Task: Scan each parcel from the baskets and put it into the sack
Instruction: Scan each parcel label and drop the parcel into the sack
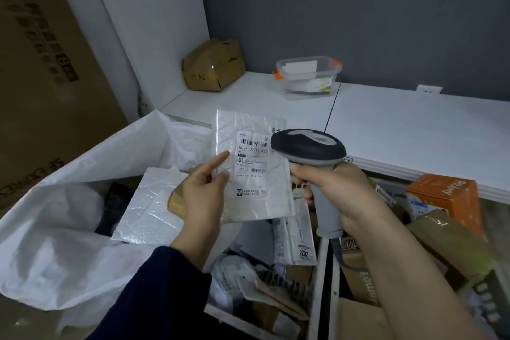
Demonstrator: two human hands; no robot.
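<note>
The left hand [205, 188] pinches the parcel [256, 179] label-up so the scanner [309, 146], gripped in the right hand [339, 190], faces its barcode [253, 143] (sack [55, 243] alongside)

The left hand [205, 190] comes out of a long dark navy sleeve [154, 292], its cloth matte and loosely creased, its cuff plain at the wrist; perhaps a sweatshirt, though the dim light hides the weave. The right hand [336, 190] and right forearm [400, 257] are bare to the frame's lower edge.
</note>
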